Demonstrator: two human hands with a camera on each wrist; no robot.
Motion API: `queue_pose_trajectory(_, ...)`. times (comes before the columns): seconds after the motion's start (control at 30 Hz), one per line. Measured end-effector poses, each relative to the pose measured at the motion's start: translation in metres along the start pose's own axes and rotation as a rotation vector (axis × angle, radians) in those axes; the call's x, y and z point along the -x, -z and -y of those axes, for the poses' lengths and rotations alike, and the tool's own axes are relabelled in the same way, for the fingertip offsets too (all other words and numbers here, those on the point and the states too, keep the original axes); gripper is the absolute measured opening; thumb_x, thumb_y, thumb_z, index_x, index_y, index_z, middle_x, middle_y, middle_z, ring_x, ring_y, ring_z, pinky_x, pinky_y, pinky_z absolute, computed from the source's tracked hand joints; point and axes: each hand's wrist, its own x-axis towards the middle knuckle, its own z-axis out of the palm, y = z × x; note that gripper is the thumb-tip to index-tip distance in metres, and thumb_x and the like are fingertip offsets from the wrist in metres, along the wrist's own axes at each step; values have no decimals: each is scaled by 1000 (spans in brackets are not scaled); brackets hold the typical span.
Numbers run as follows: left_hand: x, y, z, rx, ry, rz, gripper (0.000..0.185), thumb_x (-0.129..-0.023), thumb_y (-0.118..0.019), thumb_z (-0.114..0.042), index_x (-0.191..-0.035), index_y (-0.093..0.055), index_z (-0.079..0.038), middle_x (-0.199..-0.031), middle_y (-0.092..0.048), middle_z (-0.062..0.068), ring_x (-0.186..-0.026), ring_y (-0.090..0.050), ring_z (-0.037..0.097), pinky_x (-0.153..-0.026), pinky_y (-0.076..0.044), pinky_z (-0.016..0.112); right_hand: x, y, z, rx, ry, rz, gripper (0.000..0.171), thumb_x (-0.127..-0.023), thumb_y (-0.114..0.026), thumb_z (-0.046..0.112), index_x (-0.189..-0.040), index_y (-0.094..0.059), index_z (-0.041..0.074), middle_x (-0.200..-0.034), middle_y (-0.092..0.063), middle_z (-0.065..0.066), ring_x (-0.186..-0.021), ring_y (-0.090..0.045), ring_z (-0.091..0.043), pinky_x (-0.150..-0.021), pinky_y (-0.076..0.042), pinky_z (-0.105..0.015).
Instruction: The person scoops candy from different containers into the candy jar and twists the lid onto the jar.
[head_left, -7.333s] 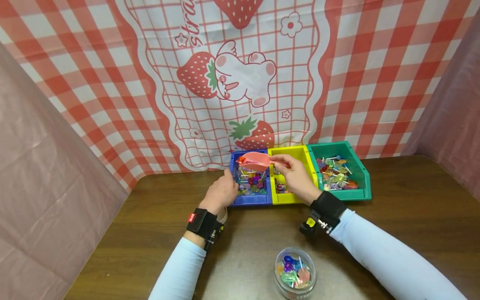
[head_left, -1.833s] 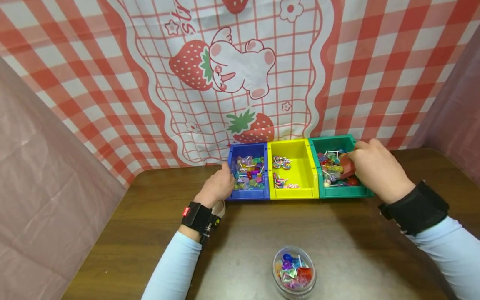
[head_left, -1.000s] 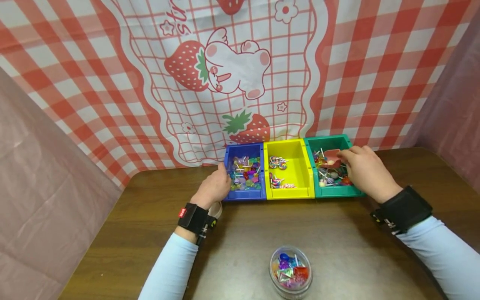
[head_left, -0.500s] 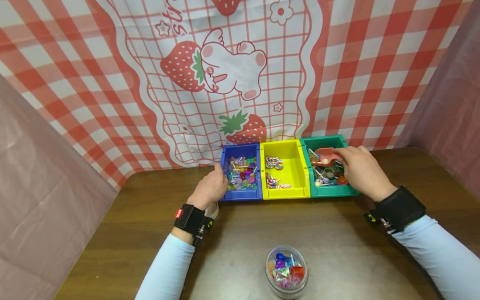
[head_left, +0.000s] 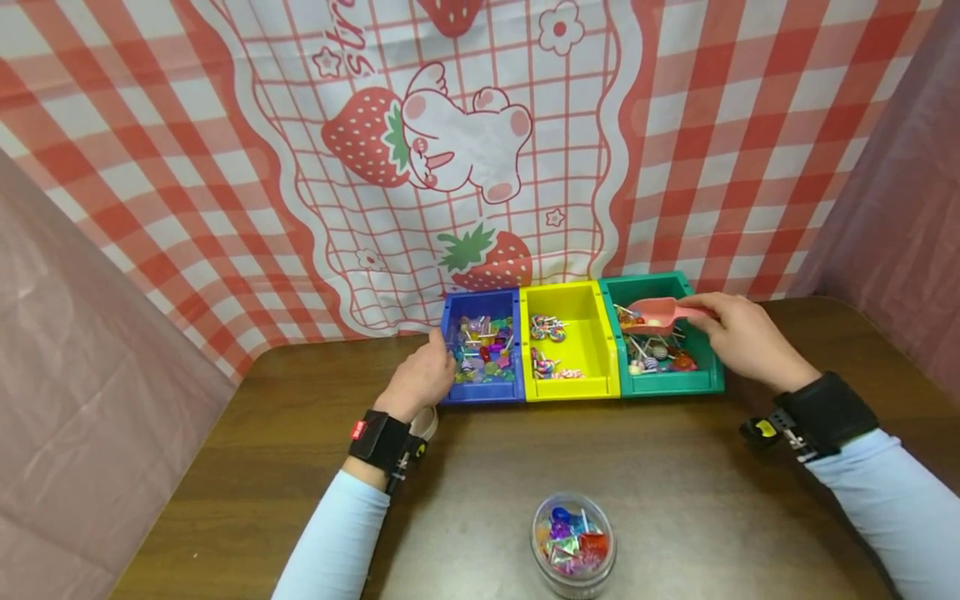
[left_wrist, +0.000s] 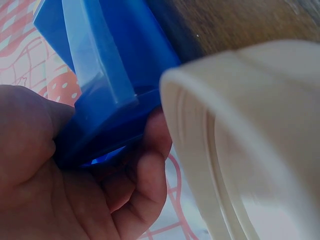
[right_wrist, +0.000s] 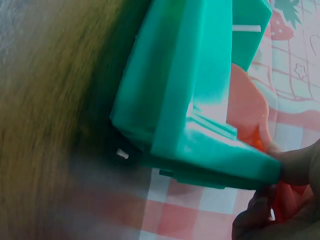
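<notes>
Right hand: the right hand (head_left: 742,337) pinches the handle of a pink scoop (head_left: 654,314) with its fingers curled round it. It holds the scoop level above the green bin (head_left: 705,385), so I think the few candies inside do not fall out.
Pink scoop: it hangs over the far part of the green bin, with its open end pointing left. In the right wrist view the pink scoop (right_wrist: 247,107) peeks out behind the green bin (right_wrist: 185,100).
Left hand: the left hand (head_left: 420,379) grips the left wall of the blue bin (head_left: 480,394), fingers curled round the edge. I think this keeps the row of bins from sliding. Up close, the left hand (left_wrist: 75,175) wraps the blue bin (left_wrist: 115,80).
Bins: blue on the left, the yellow bin (head_left: 592,333) in the middle, green on the right. They touch side by side at the far edge of the table (head_left: 262,467).
Jar: a clear round jar (head_left: 573,543) of candies stands near the person, well apart from the bins.
Writing: the cloth (head_left: 225,167) behind shows red letters "str", cut off at the top. It also has a strawberry and a little bear.
Strap label: the left wrist strap has a small red tag (head_left: 359,430); its words are too small to read.
</notes>
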Motion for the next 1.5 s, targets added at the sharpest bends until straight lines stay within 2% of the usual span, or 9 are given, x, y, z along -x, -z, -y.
queue_pose_trajectory(0.4,1,-1,0,1,21,-1,42,-105,-40,-21,-138,-31,3,-113,-63,23,-97,-65,32,-87,-50,50,2,7,-12,-77,-45,16,40,-106,-48,22,-134,-54,-6,-116,-58,-26,-89,-50,-34,-66,-44,-34)
queue_pose_trajectory(0.5,1,-1,0,2,22,-1,43,-105,-40,-21,-139,-31,4,-114,-63,23,-97,-65,33,-86,-51,50,2,7,-14,-103,-65,13,42,-107,-47,26,-135,-54,-5,-118,-58,-26,-92,-50,-34,-68,-43,-31)
queue_pose_trajectory(0.67,2,-1,-1,8,14,-10,41,-104,-40,-20,-136,-33,4,-112,-64,24,-97,-65,34,-86,-51,51,3,4,-16,-132,-63,-1,39,-106,-49,24,-135,-55,-1,-121,-57,-23,-96,-50,-34,-71,-43,-28)
queue_pose_trajectory(0.9,2,-2,1,-1,-26,-25,40,-104,-40,-19,-136,-34,6,-104,-65,22,-89,-67,33,-78,-52,50,4,8,-16,-144,-69,46,38,-105,-51,20,-139,-54,3,-127,-55,-23,-100,-48,-35,-70,-45,-27)
queue_pose_trajectory(1.03,1,-2,2,-1,-22,-17,44,-105,-39,-19,-139,-32,7,-105,-65,22,-88,-66,32,-78,-51,50,4,11,-19,-170,-87,70,40,-105,-51,23,-140,-54,5,-130,-53,-24,-103,-46,-36,-69,-43,-28)
queue_pose_trajectory(1.17,0,-1,2,-1,-17,-9,44,-105,-39,-19,-139,-31,6,-105,-65,22,-87,-66,31,-79,-51,49,4,12,-24,-215,-113,87,44,-106,-48,30,-142,-52,5,-132,-52,-23,-106,-46,-35,-73,-45,-24)
queue_pose_trajectory(1.33,0,-3,2,1,-15,-16,42,-105,-41,-19,-138,-33,6,-103,-64,20,-84,-64,29,-78,-51,49,4,12,-32,-327,-172,104,53,-106,-44,38,-146,-46,3,-138,-48,-22,-114,-45,-32,-82,-47,-19)
queue_pose_trajectory(1.4,0,-3,2,1,-15,-18,42,-105,-41,-19,-137,-33,6,-101,-64,19,-83,-64,28,-77,-51,49,4,12,-34,-374,-189,104,55,-106,-44,40,-147,-45,3,-139,-48,-19,-115,-45,-29,-85,-46,-20)
queue_pose_trajectory(1.5,0,-3,3,-5,-18,-20,40,-105,-41,-19,-136,-33,5,-98,-64,19,-82,-64,28,-77,-52,49,5,13,-37,-428,-201,98,57,-104,-45,43,-147,-46,4,-132,-55,-5,-109,-46,-27,-84,-47,-25)
